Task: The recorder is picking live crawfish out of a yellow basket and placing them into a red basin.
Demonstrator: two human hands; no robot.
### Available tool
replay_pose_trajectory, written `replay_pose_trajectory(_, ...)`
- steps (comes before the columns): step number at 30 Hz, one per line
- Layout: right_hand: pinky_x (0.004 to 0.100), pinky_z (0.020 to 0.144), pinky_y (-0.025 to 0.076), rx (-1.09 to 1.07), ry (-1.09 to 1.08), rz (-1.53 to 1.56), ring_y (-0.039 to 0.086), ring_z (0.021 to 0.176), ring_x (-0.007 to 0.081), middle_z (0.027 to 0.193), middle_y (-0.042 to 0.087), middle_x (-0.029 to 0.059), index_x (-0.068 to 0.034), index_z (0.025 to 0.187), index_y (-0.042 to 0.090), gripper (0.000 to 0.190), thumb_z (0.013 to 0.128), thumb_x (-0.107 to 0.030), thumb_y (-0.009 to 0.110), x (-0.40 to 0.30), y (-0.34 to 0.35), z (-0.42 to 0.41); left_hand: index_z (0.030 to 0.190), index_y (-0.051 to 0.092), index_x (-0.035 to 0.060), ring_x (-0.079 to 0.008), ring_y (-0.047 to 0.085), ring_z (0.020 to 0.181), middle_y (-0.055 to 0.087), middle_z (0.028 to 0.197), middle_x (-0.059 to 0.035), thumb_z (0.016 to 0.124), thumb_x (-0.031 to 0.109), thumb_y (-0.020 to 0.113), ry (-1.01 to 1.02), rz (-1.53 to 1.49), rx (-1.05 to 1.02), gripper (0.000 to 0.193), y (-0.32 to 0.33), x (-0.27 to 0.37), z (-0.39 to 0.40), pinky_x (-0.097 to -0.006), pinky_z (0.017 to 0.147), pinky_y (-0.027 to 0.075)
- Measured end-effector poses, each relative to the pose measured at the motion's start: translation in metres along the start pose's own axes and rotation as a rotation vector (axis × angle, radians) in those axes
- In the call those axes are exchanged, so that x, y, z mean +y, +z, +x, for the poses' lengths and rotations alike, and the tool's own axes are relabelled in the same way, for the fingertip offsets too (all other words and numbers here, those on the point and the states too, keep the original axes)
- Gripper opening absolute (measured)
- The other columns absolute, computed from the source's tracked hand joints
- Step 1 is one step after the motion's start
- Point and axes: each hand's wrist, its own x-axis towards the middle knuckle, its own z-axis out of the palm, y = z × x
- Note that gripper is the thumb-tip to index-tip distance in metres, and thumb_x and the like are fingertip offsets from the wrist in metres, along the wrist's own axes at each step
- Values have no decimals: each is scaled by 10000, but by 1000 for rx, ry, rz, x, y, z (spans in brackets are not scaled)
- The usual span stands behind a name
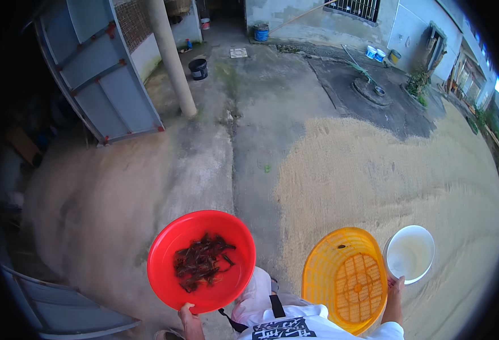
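Note:
My left hand [188,316] grips the near rim of a round red plastic basin [236,280], its thumb over the edge. Inside the basin lies a pile of dark reddish crayfish [202,261], left of its middle. My right hand [396,287] holds a yellow plastic mesh basket [358,289] together with a white plastic bucket [409,255], at the place where their rims meet. The basket is tilted, and one small dark thing [341,246] clings to its far inner wall. No solid contents show in the bucket. My fingers are partly hidden behind the rims.
Grain [381,178] is spread over the concrete on the right. A round concrete pillar [171,59] and a grey metal door [100,72] stand on the left. Ahead are a black bucket [198,69], a blue bucket [261,32] and a low round well-like ring [370,93].

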Motion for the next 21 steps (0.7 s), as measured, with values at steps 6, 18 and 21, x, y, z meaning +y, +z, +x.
replay_pose_trajectory(6,331,547,483,1,-115,45,568,593,215,700,619,121,-24,1035,550,606,930,-558,284,-42,159,-4,709,581,67,-202,592,601,592,681,-46,624,25,590,-26,113,-309,95,109,19,164,-292,505,484)
replay_pose_trajectory(18,358,514,509,99,-203,-123,636,559,260,682,647,185,55,1005,552,540,924,-410,290,-138,453,-63,738,579,69,-201,591,599,611,723,-70,627,33,590,-137,465,-743,117,667,86,300,-289,506,482)
replay_pose_trajectory(21,370,530,503,141,-189,-141,635,566,264,696,658,195,58,1020,544,556,940,-412,257,-136,532,-32,746,578,70,-201,591,598,617,735,-76,628,35,590,-152,475,-786,124,774,84,315,-289,506,482)
